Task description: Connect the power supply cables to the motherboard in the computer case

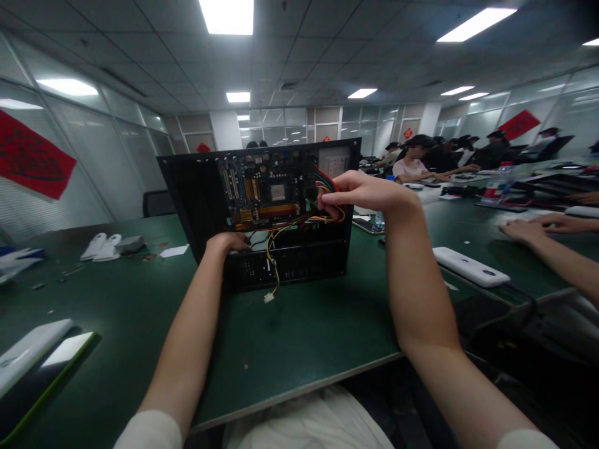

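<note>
Computer case [306, 259] stands upright on the green desk [299, 340], set back from the near edge, open side facing the wearer. The motherboard [262, 181] is mounted in the upper part of the case, with slots at its left and a square metallic component [277, 192] near its middle. The right hand [358, 190] is at the upper right of the case, thumb and fingers pinching the multicoloured wire bundle [322, 179]. The left hand [228, 242] reaches into the lower left of the case, near thin cables; its fingertips are partly hidden, so its grip cannot be told. A white connector [268, 298] ends a yellow-and-black lead in front of the case's lower edge. White paper [174, 251] lies left of the case; a white elongated device [470, 267] lies toward the desk's right side.
</note>
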### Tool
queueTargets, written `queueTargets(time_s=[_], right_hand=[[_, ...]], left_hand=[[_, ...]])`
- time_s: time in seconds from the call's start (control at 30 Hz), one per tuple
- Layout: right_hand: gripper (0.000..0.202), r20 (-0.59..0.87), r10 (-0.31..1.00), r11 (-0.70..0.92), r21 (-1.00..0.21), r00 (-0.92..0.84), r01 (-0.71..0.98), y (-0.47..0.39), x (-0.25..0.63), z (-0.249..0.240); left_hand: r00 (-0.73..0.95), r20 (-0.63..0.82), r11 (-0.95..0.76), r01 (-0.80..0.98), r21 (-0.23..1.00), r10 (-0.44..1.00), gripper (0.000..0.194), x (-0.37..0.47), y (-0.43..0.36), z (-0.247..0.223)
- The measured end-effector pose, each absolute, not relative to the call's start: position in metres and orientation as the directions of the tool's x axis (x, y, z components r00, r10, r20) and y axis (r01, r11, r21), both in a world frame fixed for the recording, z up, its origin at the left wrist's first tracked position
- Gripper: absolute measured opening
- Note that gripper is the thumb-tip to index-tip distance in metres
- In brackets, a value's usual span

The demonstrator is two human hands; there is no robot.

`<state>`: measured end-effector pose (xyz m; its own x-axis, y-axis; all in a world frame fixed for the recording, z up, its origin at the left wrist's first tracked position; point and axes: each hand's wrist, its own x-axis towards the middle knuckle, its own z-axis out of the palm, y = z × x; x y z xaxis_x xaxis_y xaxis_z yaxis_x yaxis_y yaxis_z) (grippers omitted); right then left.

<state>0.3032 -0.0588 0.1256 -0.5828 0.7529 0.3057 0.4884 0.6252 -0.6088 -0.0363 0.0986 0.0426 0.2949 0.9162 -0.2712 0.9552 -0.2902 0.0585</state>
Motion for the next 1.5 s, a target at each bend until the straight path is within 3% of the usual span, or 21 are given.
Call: queueTargets(time_s=[0.1,0.3,0.43,0.5,0.63,0.77,0.83,0.9,1.0,1.17,1.33,1.4,1.5], right_hand=[[0.051,0.296,0.751,0.628,-0.597,-0.591,0.499,-0.057,0.301,0.125],[0.052,0.277,0.747,0.630,-0.584,-0.604,0.511,-0.053,0.300,0.124],[0.051,0.266,0.751,0.624,-0.584,-0.604,0.519,-0.053,0.299,0.124],[0.051,0.267,0.751,0.624,-0.584,-0.604,0.519,-0.054,0.299,0.124],[0.050,0.275,0.744,0.631,-0.591,-0.610,0.503,-0.056,0.300,0.125],[0.048,0.318,0.748,0.634,-0.603,-0.582,0.485,-0.056,0.305,0.124],[0.046,0.354,0.746,0.640,-0.615,-0.564,0.461,-0.054,0.307,0.123],[0.045,0.397,0.737,0.653,-0.627,-0.546,0.426,-0.052,0.308,0.123],[0.045,0.460,0.721,0.676,-0.633,-0.518,0.378,-0.049,0.308,0.123],[0.045,0.470,0.701,0.683,-0.657,-0.536,0.318,-0.043,0.306,0.123],[0.044,0.429,0.668,0.670,-0.702,-0.608,0.240,-0.040,0.297,0.122],[0.045,0.422,0.653,0.667,-0.713,-0.628,0.214,-0.041,0.291,0.123],[0.049,0.410,0.632,0.662,-0.727,-0.657,0.183,-0.043,0.280,0.123]], left_hand=[[0.300,-0.305,-0.289,0.954,0.082,0.904,0.046,-0.035,0.105,0.036],[0.413,-0.225,-0.387,0.909,0.153,0.882,0.049,-0.037,0.111,0.030],[0.460,-0.264,-0.421,0.886,0.193,0.848,0.042,-0.035,0.112,0.027],[0.498,-0.217,-0.449,0.861,0.239,0.840,0.037,-0.032,0.108,0.030],[0.544,0.176,-0.561,0.706,0.433,0.820,0.033,-0.025,0.085,0.060],[0.373,0.646,-0.704,0.600,0.379,0.666,0.025,-0.021,0.042,0.105],[0.270,0.765,-0.760,0.511,0.401,0.584,0.026,-0.020,0.015,0.122],[0.300,0.727,-0.760,0.466,0.453,0.617,0.023,-0.019,-0.011,0.133],[0.455,0.547,-0.711,0.482,0.512,0.703,0.021,-0.018,-0.041,0.138],[0.608,0.337,-0.694,0.604,0.391,0.719,0.031,-0.018,-0.057,0.136],[0.673,-0.200,-0.623,0.737,0.262,0.712,0.038,-0.028,-0.049,0.132],[0.636,-0.251,-0.592,0.771,0.233,0.729,0.040,-0.034,-0.045,0.130],[0.568,-0.158,-0.542,0.821,0.180,0.808,0.046,-0.042,-0.042,0.129]])
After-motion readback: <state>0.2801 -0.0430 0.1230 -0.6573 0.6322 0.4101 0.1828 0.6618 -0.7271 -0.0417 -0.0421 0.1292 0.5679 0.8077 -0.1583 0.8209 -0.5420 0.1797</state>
